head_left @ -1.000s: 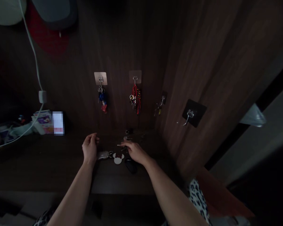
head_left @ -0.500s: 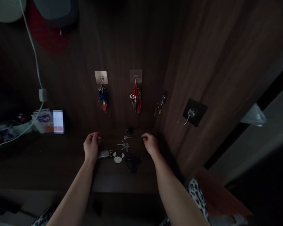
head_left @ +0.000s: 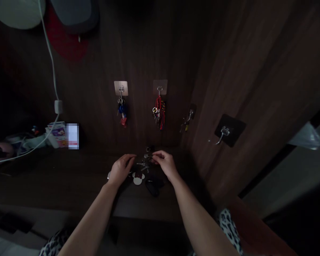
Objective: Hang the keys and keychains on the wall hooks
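Several loose keys lie on the dark wooden shelf in front of me. My left hand [head_left: 121, 169] is over the silver fob [head_left: 108, 175], covering most of it, with thumb and fingers apart. My right hand [head_left: 165, 164] has thumb and fingertips pinched on a key beside a small single key [head_left: 146, 156]; the grip is dim and partly hidden. Between the hands is a bunch of silver keys [head_left: 144, 164]. Nearer to me are a white mouse-head charm with a red bow [head_left: 138, 179] and a black car key [head_left: 151, 187]. A ring with a dark tag [head_left: 148, 149] lies at the back.
Adhesive hooks on the back panel hold blue and red keys [head_left: 122, 110] and a red-corded bunch [head_left: 160, 112]. A corner hook [head_left: 191, 113] bears a few keys; a side-wall hook [head_left: 224, 131] bears nothing. Boxes [head_left: 57, 133] and a white cable [head_left: 53, 74] are left.
My left hand has moved right, over the silver fob, and its fingers have spread. My right hand has shifted left toward the small key. The view has turned slightly left.
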`<state>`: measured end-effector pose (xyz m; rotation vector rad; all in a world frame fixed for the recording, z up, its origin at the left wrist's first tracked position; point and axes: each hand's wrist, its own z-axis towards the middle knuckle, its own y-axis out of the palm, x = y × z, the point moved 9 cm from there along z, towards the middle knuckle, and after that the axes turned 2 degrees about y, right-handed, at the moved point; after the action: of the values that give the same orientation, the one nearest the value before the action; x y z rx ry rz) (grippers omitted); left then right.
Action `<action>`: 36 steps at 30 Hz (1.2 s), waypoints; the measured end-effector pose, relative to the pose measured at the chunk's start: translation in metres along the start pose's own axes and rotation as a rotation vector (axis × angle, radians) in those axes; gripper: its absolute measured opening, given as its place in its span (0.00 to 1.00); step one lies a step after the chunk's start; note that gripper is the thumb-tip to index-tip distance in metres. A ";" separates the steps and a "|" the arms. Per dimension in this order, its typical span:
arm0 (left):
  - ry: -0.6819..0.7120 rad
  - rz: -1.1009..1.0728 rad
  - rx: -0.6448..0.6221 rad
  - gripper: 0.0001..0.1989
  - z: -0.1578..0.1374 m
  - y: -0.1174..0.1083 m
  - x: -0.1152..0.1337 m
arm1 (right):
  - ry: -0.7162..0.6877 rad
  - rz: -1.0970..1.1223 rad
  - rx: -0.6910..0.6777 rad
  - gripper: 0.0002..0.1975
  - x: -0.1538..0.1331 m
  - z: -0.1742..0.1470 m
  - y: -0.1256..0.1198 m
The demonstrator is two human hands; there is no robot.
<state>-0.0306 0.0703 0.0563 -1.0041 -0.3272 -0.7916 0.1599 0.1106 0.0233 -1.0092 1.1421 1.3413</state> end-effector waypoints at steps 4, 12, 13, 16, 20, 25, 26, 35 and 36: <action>0.081 -0.048 -0.057 0.16 -0.002 0.009 0.013 | 0.014 0.062 -0.087 0.09 -0.007 -0.007 0.017; 0.072 -0.135 -0.128 0.16 -0.003 0.018 0.008 | 0.042 0.169 -0.168 0.11 -0.009 -0.013 0.034; 0.064 -0.145 -0.135 0.15 -0.003 0.019 0.007 | 0.052 0.187 -0.175 0.12 -0.008 -0.013 0.035; 0.055 -0.173 -0.154 0.14 -0.002 0.021 0.006 | 0.093 0.243 -0.192 0.13 -0.003 -0.013 0.037; 0.016 -0.191 -0.178 0.14 -0.002 0.021 0.007 | 0.107 0.284 -0.224 0.13 -0.002 -0.014 0.041; -0.023 -0.242 -0.222 0.16 -0.002 0.021 0.008 | 0.065 0.180 -0.179 0.13 -0.004 -0.013 0.039; -0.026 -0.258 -0.226 0.16 -0.002 0.021 0.008 | 0.050 0.150 -0.167 0.12 -0.004 -0.012 0.038; -0.058 -0.357 -0.257 0.20 -0.004 0.023 0.006 | -0.011 0.092 -0.205 0.10 -0.007 -0.014 0.046; -0.059 -0.357 -0.258 0.21 -0.004 0.023 0.006 | -0.011 0.094 -0.205 0.10 -0.007 -0.014 0.047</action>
<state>-0.0101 0.0708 0.0434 -1.2307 -0.4714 -1.1503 0.1136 0.0960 0.0317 -1.1043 1.0700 1.5620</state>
